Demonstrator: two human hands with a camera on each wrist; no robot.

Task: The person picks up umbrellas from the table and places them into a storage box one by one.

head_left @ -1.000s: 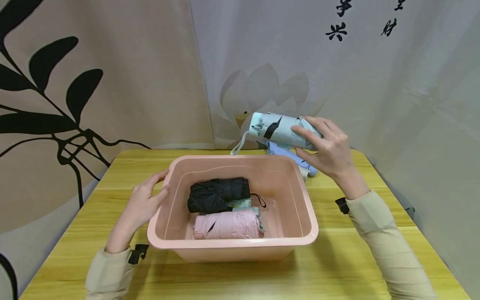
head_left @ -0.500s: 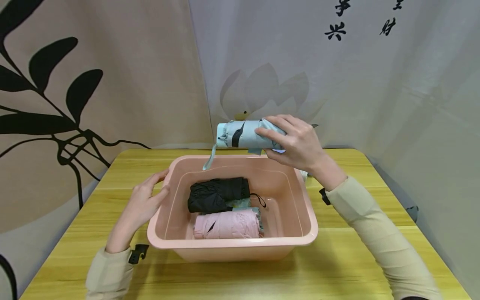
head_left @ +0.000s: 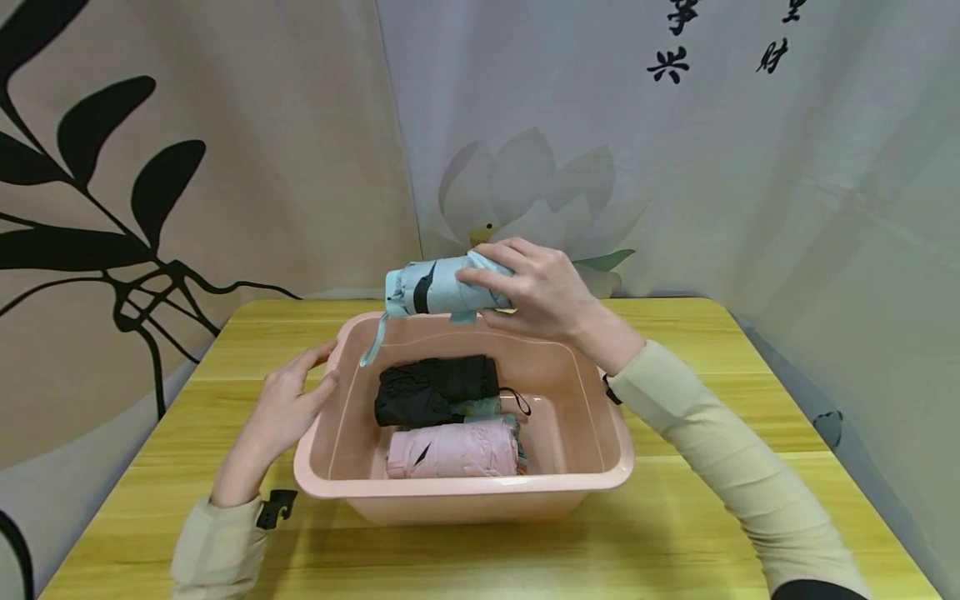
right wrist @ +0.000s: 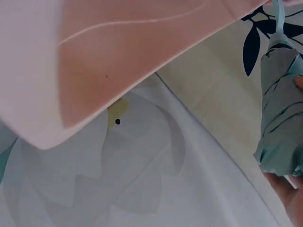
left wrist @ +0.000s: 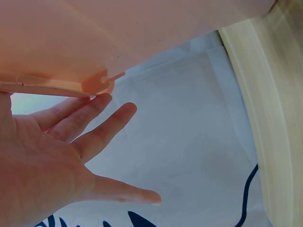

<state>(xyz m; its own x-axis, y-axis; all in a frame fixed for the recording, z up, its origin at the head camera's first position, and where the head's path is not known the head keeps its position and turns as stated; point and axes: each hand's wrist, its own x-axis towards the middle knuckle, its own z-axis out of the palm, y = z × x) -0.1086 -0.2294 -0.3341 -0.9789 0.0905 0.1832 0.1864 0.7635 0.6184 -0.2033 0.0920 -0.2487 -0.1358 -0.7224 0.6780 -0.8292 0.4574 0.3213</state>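
My right hand (head_left: 536,287) grips a light blue folded umbrella (head_left: 438,286) by one end, above the back rim of a pink plastic basin (head_left: 465,487). The umbrella lies nearly level, its wrist strap dangling from the left end over the basin. In the right wrist view the same umbrella (right wrist: 281,109) shows at the right edge. My left hand (head_left: 281,408) rests on the basin's left rim; its fingers (left wrist: 109,127) look extended in the left wrist view. Inside the basin lie a black folded umbrella (head_left: 435,390), a pink folded umbrella (head_left: 453,450) and a greenish one (head_left: 480,407), partly covered.
The basin stands on a wood-grain table (head_left: 675,517). A printed curtain (head_left: 300,167) hangs behind the table's back edge. My right forearm (head_left: 705,433) crosses over the basin's right rim and hides what lies behind its back right corner.
My right hand has carried the light blue umbrella leftward and a little down, from behind the basin's back right corner to over its back rim. The left hand and basin have hardly moved.
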